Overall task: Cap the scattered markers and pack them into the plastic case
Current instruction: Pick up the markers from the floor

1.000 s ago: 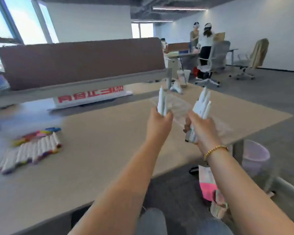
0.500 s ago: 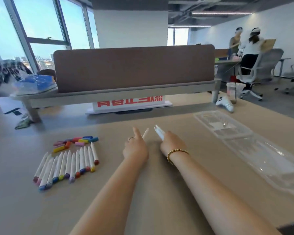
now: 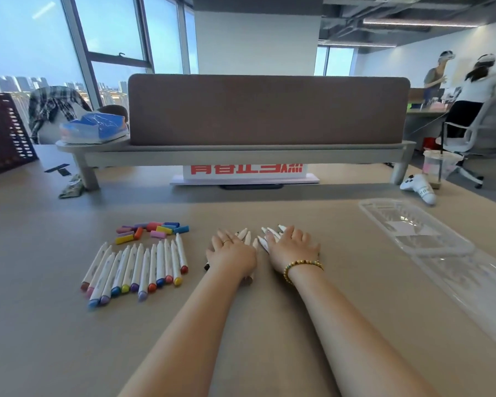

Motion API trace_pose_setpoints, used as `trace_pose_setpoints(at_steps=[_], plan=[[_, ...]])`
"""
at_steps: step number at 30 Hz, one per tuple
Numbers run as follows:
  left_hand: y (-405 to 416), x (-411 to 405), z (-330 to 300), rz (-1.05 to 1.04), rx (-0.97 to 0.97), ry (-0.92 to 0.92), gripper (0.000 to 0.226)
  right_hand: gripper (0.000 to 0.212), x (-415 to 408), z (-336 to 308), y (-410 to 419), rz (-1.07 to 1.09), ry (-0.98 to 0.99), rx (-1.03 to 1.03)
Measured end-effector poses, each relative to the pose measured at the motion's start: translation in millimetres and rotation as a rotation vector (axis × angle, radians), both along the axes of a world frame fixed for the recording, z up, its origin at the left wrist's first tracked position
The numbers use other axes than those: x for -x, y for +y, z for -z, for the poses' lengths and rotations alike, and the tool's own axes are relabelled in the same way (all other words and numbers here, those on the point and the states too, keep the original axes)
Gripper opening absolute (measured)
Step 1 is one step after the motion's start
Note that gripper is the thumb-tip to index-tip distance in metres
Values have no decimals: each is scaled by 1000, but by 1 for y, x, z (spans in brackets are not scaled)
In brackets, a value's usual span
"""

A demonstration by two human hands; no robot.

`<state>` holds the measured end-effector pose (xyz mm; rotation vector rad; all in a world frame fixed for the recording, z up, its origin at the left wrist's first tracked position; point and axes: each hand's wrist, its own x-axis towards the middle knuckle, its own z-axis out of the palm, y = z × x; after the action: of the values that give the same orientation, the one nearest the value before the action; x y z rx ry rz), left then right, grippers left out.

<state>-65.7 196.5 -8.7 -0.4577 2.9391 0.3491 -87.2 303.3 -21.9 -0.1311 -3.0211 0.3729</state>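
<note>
Since the earlier frames both hands have come down from holding bundles of white markers upright in the air to lying flat on the bench (image 3: 269,353), with those markers now beneath them. The bench is a wide tan surface backed by a brown divider screen (image 3: 267,110). The clear plastic case (image 3: 413,227) lies open at the right side of the bench, well apart from the hands, its lid spread toward the near right edge. At the left a row of markers (image 3: 138,267) lies side by side, white barrels with coloured ends pointing toward the person, and just beyond that row sits a loose cluster of coloured caps (image 3: 152,231). The left hand (image 3: 232,253) rests palm down with fingers straight and spread, pressing on a few markers (image 3: 245,236) whose pale tips show past the fingertips. The right hand (image 3: 291,247), with a beaded bracelet (image 3: 301,266) at the wrist, lies flat the same way on another bunch of markers (image 3: 269,234), tips fanning out to its left. Neither hand curls round anything. A white game controller (image 3: 420,189) lies beyond the case.
</note>
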Motion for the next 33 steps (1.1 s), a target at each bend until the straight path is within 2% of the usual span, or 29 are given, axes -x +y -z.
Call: trace_pose_setpoints(at_steps=[4,8,11,16,21,24,27,30,33], plan=[[4,-8,5,-16,14,46,61,54,-2,1,5,-54,-27,43],[8,-10,0,0,-52,60,59,48,-10,-7,13,-138,-18,137],[-9,-11,-7,83,-102,63,53,47,-11,-14,29,-172,-46,299],[-31,-32,7,233,-41,334,47,43,-24,-14,45,-203,16,485],[-15,-31,17,346,-70,350,48,45,-31,-11,41,-299,-30,573],[-5,-27,16,321,-233,441,44,50,-33,-13,46,-413,-106,548],[-20,-34,9,424,-329,338,49,64,-38,-18,57,-562,-215,432],[-44,-42,2,520,-317,94,76,83,-41,-19,63,-634,-314,327],[-52,-42,2,567,-274,54,79,88,-39,-14,63,-646,-338,252]])
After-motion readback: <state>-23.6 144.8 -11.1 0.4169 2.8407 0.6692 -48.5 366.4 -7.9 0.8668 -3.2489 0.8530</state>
